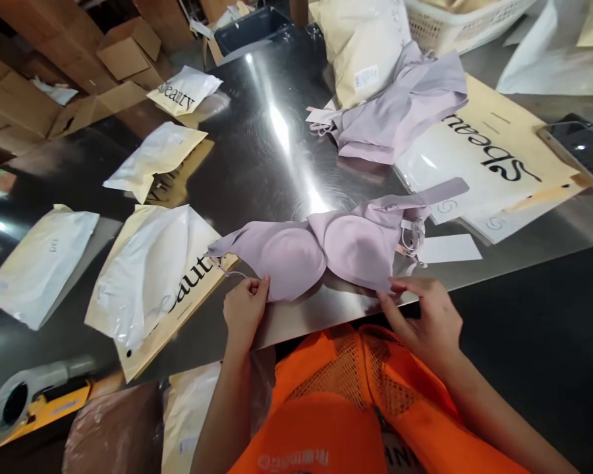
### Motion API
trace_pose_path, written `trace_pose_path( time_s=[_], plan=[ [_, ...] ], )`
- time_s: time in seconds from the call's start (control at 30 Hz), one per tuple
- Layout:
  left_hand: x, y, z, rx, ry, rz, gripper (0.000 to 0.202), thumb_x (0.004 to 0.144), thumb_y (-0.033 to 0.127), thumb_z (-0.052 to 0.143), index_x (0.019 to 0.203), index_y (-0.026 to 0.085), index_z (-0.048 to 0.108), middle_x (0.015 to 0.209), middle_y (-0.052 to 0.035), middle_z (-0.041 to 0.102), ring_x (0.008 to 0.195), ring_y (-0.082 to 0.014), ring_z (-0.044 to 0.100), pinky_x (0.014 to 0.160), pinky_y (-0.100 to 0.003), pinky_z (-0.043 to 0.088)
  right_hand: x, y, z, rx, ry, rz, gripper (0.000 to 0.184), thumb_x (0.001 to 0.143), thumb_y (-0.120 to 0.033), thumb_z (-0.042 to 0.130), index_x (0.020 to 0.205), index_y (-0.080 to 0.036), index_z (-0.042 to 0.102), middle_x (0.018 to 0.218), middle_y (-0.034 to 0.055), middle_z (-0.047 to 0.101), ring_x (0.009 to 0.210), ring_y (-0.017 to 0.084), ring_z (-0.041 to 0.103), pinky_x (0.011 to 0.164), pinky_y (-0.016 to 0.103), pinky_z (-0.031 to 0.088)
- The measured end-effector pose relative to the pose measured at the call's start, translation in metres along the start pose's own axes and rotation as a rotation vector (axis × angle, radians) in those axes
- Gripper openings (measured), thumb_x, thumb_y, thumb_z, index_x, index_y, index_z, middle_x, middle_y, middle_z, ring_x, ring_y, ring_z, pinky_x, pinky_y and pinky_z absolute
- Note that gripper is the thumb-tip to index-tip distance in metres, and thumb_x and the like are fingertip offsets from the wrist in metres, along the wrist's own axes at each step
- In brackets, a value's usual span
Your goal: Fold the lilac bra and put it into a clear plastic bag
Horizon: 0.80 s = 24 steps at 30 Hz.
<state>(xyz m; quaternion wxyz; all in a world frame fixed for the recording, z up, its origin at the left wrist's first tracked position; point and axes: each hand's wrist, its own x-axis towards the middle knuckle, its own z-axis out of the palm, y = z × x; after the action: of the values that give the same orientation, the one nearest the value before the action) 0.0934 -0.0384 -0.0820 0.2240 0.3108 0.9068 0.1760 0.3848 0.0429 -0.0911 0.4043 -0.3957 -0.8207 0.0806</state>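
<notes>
A lilac bra (296, 257) lies spread across the near edge of the shiny metal table (257, 171), its cups facing up. My left hand (244, 306) pinches the lower edge of the bra beside the left cup. On the other side, my right hand (427, 316) grips the lower edge near the right cup between thumb and fingers. A white tag (452, 248) lies by the bra's right end, next to its looped straps. Farther back, a second lilac bra (400, 108) rests, folded, with its own tag.
Printed packing bags (504, 155) lie at the right near a phone (580, 148). Several filled bags, including one large printed pouch (151, 276), are on the left. A tape dispenser (39, 401) sits lower left. A white basket (467, 26) and cardboard boxes (128, 49) stand behind.
</notes>
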Motion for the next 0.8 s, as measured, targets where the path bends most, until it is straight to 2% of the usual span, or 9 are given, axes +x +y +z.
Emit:
trace_pose_path(
  time_s=[0.1,0.17,0.27,0.37,0.43,0.53,0.7,0.8],
  plan=[
    [-0.001,-0.005,0.001,-0.174,0.022,0.043,0.038,0.079,0.057,0.057,0.064,0.022,0.061,0.059,0.0006,0.059,0.062,-0.0184,0.055,0.063,-0.030,0.035,0.005,-0.018,0.015,0.051,-0.131,-0.173,0.037,0.089,-0.021,0.064,0.124,-0.015,0.052,0.108,0.0098,0.061,0.103,0.020,0.058,0.088,0.033,0.049],
    [-0.003,-0.007,0.000,-0.296,0.053,0.070,0.039,0.078,0.056,0.059,0.060,0.021,0.058,0.056,0.0020,0.054,0.058,-0.0160,0.051,0.060,-0.029,0.034,0.008,-0.028,0.027,0.068,-0.232,-0.216,0.040,0.092,-0.023,0.058,0.130,-0.016,0.049,0.117,0.0117,0.059,0.116,0.024,0.054,0.096,0.038,0.047],
    [-0.009,-0.010,0.000,-0.491,0.084,0.072,0.036,0.074,0.050,0.066,0.058,0.019,0.056,0.054,0.0039,0.048,0.056,-0.0125,0.044,0.057,-0.026,0.032,0.009,-0.032,0.043,-0.038,-0.319,-0.147,0.044,0.095,-0.027,0.049,0.137,-0.016,0.046,0.132,0.0133,0.052,0.133,0.028,0.042,0.107,0.046,0.038],
    [-0.013,-0.011,0.001,-0.890,0.030,-0.011,0.033,0.063,0.041,0.074,0.056,0.018,0.051,0.055,0.0048,0.045,0.057,-0.0099,0.040,0.055,-0.023,0.033,0.002,-0.028,0.049,-0.166,-0.378,-0.073,0.049,0.097,-0.033,0.044,0.142,-0.012,0.043,0.143,0.0141,0.045,0.140,0.030,0.033,0.112,0.050,0.029],
    [-0.016,-0.012,0.001,-1.119,-0.028,-0.094,0.029,0.059,0.038,0.073,0.060,0.018,0.052,0.061,0.0032,0.050,0.058,-0.0105,0.044,0.055,-0.023,0.038,-0.006,-0.024,0.048,-0.219,-0.401,-0.068,0.050,0.099,-0.036,0.041,0.143,-0.011,0.044,0.145,0.0140,0.044,0.141,0.029,0.032,0.115,0.050,0.023],
    [-0.024,-0.013,0.000,-1.270,-0.039,-0.170,0.024,0.058,0.037,0.068,0.069,0.020,0.055,0.070,0.0009,0.056,0.067,-0.0139,0.053,0.061,-0.026,0.049,-0.018,-0.022,0.043,-0.283,-0.412,-0.065,0.050,0.101,-0.039,0.037,0.142,-0.012,0.046,0.148,0.0127,0.041,0.142,0.028,0.031,0.118,0.050,0.014],
    [-0.042,-0.009,-0.005,-1.358,0.148,-0.149,0.023,0.066,0.033,0.061,0.071,0.021,0.043,0.077,0.0019,0.050,0.080,-0.0156,0.054,0.072,-0.029,0.051,-0.029,-0.027,0.039,-0.292,-0.420,-0.028,0.049,0.103,-0.039,0.035,0.141,-0.012,0.048,0.151,0.0088,0.038,0.144,0.025,0.028,0.121,0.048,0.009],
    [-0.052,0.000,-0.008,-1.294,0.290,-0.063,0.027,0.074,0.032,0.056,0.070,0.021,0.031,0.074,0.0026,0.039,0.076,-0.0149,0.049,0.072,-0.030,0.048,-0.031,-0.029,0.040,-0.273,-0.408,-0.026,0.047,0.103,-0.035,0.034,0.142,-0.013,0.047,0.152,0.0067,0.037,0.145,0.023,0.027,0.121,0.048,0.010]
  ],
)
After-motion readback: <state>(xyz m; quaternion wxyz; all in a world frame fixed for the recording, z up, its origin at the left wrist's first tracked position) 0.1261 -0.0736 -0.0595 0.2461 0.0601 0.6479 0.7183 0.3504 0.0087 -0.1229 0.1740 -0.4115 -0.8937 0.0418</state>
